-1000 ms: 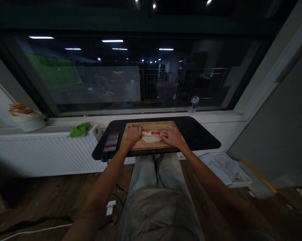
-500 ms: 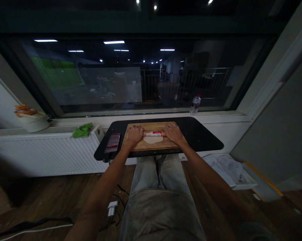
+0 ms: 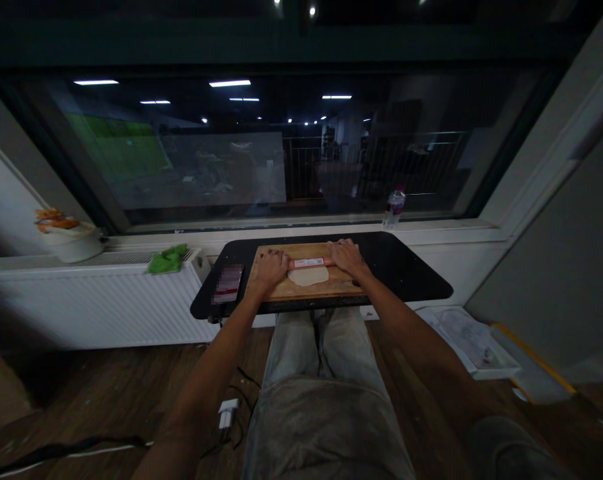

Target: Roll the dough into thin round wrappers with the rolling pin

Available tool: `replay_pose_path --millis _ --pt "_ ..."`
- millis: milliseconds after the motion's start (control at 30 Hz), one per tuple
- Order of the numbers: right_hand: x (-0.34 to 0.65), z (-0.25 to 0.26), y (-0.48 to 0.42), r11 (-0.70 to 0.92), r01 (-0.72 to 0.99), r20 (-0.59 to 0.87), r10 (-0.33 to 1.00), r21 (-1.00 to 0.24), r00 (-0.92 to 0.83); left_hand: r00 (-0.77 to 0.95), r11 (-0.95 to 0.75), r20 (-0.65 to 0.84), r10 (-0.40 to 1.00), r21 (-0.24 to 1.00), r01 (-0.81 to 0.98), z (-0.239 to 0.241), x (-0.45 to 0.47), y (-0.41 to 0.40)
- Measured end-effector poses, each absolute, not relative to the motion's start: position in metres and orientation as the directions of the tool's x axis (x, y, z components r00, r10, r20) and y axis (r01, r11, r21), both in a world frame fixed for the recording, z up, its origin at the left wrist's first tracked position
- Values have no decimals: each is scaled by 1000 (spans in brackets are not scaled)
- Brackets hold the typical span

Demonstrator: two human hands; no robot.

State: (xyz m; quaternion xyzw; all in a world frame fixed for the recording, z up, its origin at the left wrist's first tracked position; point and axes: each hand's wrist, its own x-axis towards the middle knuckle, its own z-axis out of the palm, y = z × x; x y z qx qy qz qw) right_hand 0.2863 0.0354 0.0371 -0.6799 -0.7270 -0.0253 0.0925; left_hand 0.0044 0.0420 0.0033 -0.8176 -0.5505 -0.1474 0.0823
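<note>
A wooden cutting board (image 3: 341,291) lies on a small black table (image 3: 406,270) in front of me. A flat pale disc of dough (image 3: 308,276) rests on the board. Across its far edge lies a red-and-white roller (image 3: 309,263). My left hand (image 3: 271,267) presses on the roller's left end and my right hand (image 3: 347,257) on its right end, palms down, fingers laid over it.
A phone (image 3: 227,283) lies on the table's left side. A water bottle (image 3: 393,209) stands on the window sill behind. A green cloth (image 3: 167,259) and a white bowl (image 3: 72,245) sit on the radiator shelf at left. A charger and cables lie on the floor.
Both hands have pushed the roller away from me, from the middle of the dough to its far edge. More of the dough now shows.
</note>
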Motion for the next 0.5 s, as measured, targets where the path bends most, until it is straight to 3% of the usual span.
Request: replay_pose_path --millis 200,333,500 --pt "289 33 55 38 991 172 985 -127 -16 290 -294 297 910 -33 955 14 12 35" --pt "290 28 67 15 994 168 986 -112 4 334 -313 245 910 -118 942 21 14 42" --pt "296 20 82 54 996 171 984 -75 -41 361 -342 256 897 -118 932 23 8 54"
